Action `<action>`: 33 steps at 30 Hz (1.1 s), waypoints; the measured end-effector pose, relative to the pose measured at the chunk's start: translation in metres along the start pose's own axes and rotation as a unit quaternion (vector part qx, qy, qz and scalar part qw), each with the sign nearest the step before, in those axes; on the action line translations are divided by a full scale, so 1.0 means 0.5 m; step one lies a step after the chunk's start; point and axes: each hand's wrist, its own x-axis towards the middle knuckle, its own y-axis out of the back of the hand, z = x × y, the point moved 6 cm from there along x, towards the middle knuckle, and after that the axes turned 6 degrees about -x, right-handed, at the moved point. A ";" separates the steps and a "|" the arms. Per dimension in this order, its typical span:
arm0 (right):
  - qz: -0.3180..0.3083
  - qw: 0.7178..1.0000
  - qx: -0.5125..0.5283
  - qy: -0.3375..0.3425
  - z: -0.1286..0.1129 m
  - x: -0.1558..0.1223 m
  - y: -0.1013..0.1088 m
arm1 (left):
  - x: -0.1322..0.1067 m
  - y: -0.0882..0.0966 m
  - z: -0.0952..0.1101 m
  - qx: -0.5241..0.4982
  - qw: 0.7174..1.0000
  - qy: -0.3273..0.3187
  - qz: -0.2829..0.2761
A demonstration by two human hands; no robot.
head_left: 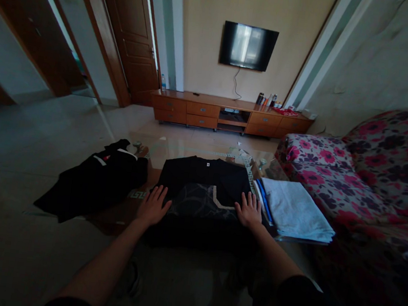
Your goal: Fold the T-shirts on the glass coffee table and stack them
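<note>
A black T-shirt (pixel 202 172) lies spread on the glass table in front of me, its neckline and small white label toward the far side. A dark grey patterned patch and a light angled stripe show across its middle. My left hand (pixel 154 205) rests flat on the shirt's left side, fingers apart. On the right side lies my right hand (pixel 249 210), also flat with its fingers spread. To the left is a rumpled heap of black clothing (pixel 101 180) with white strips. Close to my right hand sits a stack of folded clothes (pixel 296 210), light blue on top.
The glass table (pixel 156 150) has a patterned border. Along the right stands a floral sofa (pixel 369 191). Beyond the table is a low wooden TV cabinet (pixel 201 109) with bottles on it, under a wall-mounted television (pixel 249 46). A wooden door (pixel 131 32) is at the back left.
</note>
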 end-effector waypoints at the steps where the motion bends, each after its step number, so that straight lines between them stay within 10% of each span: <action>1: -0.002 1.000 0.002 0.003 -0.002 0.011 -0.004 | 0.009 -0.002 -0.003 0.001 1.000 0.000 0.000; 13: 0.011 1.000 0.016 0.002 -0.023 0.137 -0.021 | 0.139 -0.025 -0.048 -0.016 1.000 -0.017 0.004; 23: 0.003 1.000 0.008 -0.004 0.020 0.132 0.001 | 0.145 -0.020 -0.071 -0.009 1.000 0.004 -0.001; 33: -0.144 0.974 0.177 0.013 0.045 -0.014 0.103 | 0.026 0.140 -0.111 -0.085 0.994 0.067 0.022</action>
